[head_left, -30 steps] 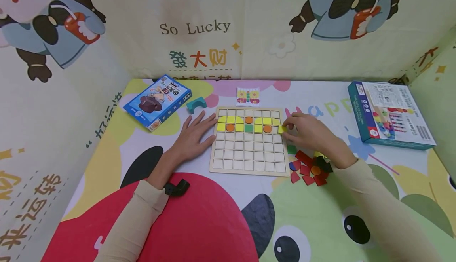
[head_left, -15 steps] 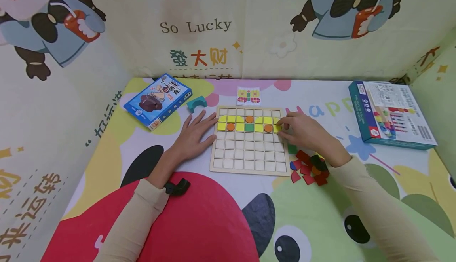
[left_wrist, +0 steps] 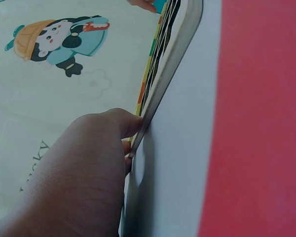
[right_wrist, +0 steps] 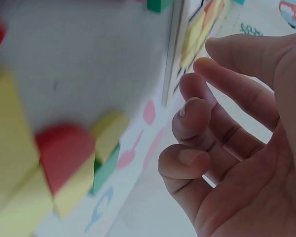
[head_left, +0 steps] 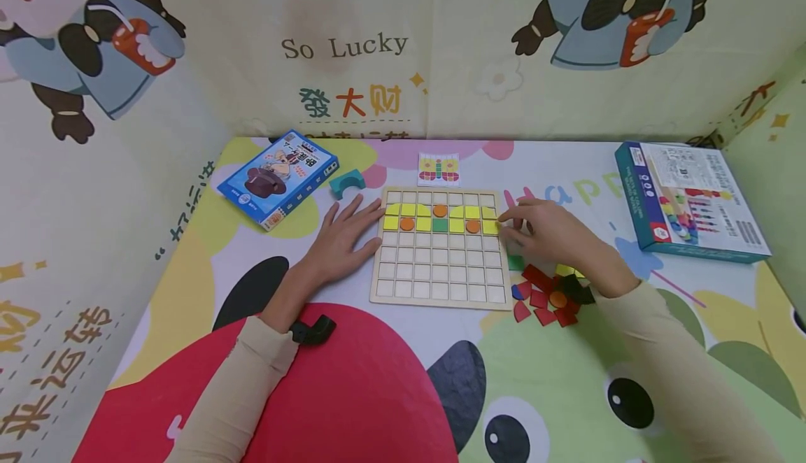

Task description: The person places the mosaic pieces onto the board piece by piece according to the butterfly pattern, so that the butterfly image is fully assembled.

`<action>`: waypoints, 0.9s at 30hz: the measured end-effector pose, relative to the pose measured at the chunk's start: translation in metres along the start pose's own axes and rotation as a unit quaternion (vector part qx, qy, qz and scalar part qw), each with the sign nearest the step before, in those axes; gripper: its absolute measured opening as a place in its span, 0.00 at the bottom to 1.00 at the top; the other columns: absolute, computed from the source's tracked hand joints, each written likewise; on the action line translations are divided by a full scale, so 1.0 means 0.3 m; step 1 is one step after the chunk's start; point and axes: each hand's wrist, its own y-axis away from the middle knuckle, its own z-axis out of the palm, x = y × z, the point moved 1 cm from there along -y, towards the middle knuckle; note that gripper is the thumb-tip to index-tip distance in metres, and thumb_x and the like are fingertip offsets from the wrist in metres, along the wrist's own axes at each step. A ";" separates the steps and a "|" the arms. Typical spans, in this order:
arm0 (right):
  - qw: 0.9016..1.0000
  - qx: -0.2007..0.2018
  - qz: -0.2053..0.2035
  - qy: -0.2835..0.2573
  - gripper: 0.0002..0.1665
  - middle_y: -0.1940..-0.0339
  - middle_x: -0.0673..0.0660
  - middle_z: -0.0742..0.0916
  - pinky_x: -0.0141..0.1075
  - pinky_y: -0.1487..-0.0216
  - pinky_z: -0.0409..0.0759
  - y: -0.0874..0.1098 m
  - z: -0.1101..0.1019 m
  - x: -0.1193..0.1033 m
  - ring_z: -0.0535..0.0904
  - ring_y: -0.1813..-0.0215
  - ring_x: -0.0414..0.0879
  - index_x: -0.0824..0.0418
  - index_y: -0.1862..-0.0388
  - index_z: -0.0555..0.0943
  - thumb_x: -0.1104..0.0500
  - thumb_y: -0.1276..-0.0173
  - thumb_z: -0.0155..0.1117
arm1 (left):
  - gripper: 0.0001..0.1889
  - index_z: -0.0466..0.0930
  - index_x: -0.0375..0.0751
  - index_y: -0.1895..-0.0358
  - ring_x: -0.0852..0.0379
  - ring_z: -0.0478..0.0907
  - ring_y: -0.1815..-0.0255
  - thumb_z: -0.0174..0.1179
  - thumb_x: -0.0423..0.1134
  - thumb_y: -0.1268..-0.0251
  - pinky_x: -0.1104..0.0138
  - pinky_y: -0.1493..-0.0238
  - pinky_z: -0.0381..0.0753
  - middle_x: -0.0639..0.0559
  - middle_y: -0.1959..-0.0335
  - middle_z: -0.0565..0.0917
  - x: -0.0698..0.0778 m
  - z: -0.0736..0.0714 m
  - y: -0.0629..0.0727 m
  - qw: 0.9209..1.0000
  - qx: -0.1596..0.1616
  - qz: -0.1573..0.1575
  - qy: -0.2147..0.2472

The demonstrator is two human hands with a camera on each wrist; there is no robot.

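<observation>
A wooden grid board [head_left: 441,274] lies flat on the table, its two filled rows bearing yellow pieces [head_left: 457,226], orange discs [head_left: 407,224] and a green square [head_left: 439,225]. Spread out at the board's left edge, my left hand [head_left: 343,243] touches the frame with thumb and fingertips. My right hand [head_left: 544,232] hovers by the upper right edge with loosely bent fingers. In the right wrist view, the thumb and index fingertip of that hand [right_wrist: 237,123] stand slightly apart and hold nothing. Behind the board lies a small butterfly pattern card [head_left: 439,170].
Loose red pieces [head_left: 545,317], with some black, yellow, orange and blue ones, are heaped right of the board. A green piece [head_left: 515,263] lies at its right edge. A blue box [head_left: 280,177] and a teal arch block [head_left: 347,183] are back left; another box [head_left: 693,204] is at right.
My right hand has set a yellow square into the right end of the second filled row, let it go and drawn back slightly to the right. My left hand has stayed in place.
</observation>
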 end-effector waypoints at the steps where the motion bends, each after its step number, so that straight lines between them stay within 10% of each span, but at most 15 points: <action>1: 1.000 -0.001 0.003 -0.002 0.18 0.61 0.56 0.88 0.34 0.65 0.80 0.007 -0.007 0.008 0.79 0.63 0.48 0.61 0.41 0.89 0.56 0.27 0.71 | 0.37 0.60 0.58 0.15 0.47 0.42 0.08 0.53 0.60 0.23 0.38 0.11 0.34 0.59 0.12 0.58 0.000 0.000 0.000 1.000 0.000 0.000 0.000; 27: 0.997 -0.003 0.077 -0.020 0.21 0.59 0.55 0.88 0.29 0.71 0.73 0.241 -0.080 0.256 0.76 0.62 0.45 0.64 0.40 0.86 0.57 0.28 0.73 | 0.37 0.60 0.58 0.15 0.47 0.42 0.08 0.53 0.60 0.23 0.38 0.11 0.34 0.59 0.12 0.58 0.007 -0.003 -0.001 1.000 -0.005 -0.003 0.001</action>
